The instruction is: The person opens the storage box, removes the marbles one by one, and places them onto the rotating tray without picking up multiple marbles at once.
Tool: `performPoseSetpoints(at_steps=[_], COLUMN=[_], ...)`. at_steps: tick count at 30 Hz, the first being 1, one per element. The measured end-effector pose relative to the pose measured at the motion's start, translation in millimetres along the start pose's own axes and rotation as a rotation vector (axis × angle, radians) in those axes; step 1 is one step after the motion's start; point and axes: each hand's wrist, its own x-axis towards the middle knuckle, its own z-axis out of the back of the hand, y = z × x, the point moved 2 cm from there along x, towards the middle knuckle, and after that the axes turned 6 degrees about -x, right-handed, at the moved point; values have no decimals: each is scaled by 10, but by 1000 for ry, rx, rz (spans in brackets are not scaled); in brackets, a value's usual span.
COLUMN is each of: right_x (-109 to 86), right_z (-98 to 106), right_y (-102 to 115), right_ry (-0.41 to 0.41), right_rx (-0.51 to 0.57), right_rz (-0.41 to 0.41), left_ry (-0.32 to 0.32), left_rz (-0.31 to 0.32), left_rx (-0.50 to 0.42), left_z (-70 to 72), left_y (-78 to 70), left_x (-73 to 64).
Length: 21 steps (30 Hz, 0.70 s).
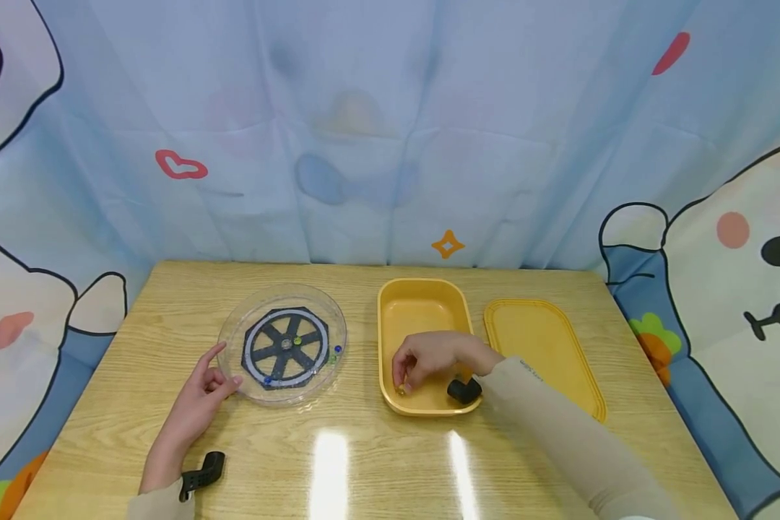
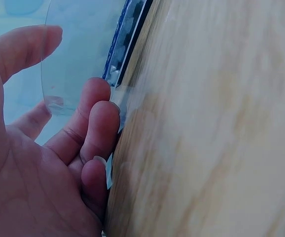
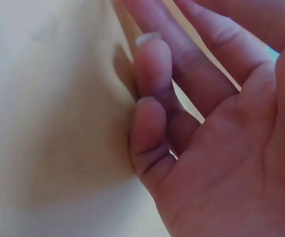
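At the left of the head view sits a clear round dish [image 1: 234, 318] with a dark wheel-like pattern [image 1: 276, 317] on its bottom. Several small glass marbles lie inside, among them a blue marble [image 1: 338, 349] and a yellow-green marble [image 1: 297, 341]. My left hand [image 1: 195, 401] holds the dish's near left side with thumb and index finger, its other fingers bent low beside the base [image 2: 49, 148]. Inside a yellow tub [image 1: 387, 347], my right hand [image 1: 432, 355] pinches a small amber marble [image 1: 401, 390] close to the bottom. The right wrist view does not show this marble.
A flat yellow lid [image 1: 542, 339] lies on the wooden table [image 1: 390, 462] right of the tub. Behind the table hangs a blue printed curtain [image 1: 377, 130]. Black wrist cameras sit on both wrists, the left one [image 1: 204, 469] just above the table.
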Motion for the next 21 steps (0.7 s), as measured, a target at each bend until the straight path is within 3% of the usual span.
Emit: performPoseSetpoints(at_steps=[7,15,21], right_x=[-41,-145,-194], right_z=[85,193,243], right_y=[6,138,237], right_ry=[-112,-250,-410], right_rx=[61,76,77], right_rz=[5,66,53], left_ry=[3,5,7], left_rz=[-11,-2,8], left_rx=[-10,9,2], left_z=[-9,3,3], left_y=[17,23,24], left_x=[9,11,8])
